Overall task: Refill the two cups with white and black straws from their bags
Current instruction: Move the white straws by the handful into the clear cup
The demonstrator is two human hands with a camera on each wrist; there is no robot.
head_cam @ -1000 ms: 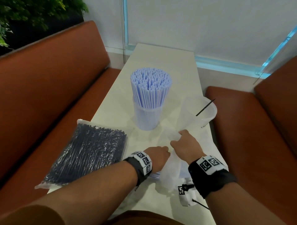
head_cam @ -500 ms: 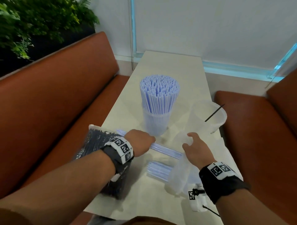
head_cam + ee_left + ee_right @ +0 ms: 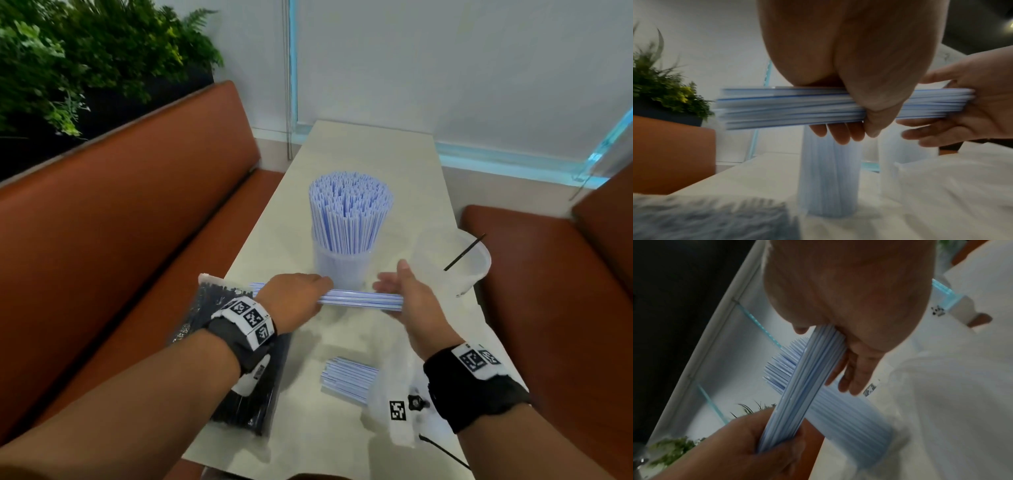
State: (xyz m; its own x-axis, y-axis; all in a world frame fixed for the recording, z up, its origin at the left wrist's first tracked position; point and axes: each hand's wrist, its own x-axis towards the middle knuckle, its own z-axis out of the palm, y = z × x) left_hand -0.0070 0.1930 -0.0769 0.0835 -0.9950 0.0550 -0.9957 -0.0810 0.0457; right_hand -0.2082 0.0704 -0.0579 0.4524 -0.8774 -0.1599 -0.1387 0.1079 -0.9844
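My left hand grips a bundle of white, blue-striped straws and holds it level just above the table, in front of the clear cup packed with upright white straws. My right hand is open, its palm flat against the bundle's right end. To the right stands the second clear cup, holding a single black straw. The bag of black straws lies under my left forearm. More white straws stick out of their clear bag.
The narrow pale table runs away from me between two orange benches. A planter with greenery stands behind the left bench. A thin black cable trails near the table's front right edge.
My left hand has lifted the bundle of white straws up toward the full cup. My right hand let go of the clear bag and moved to the bundle's right end.
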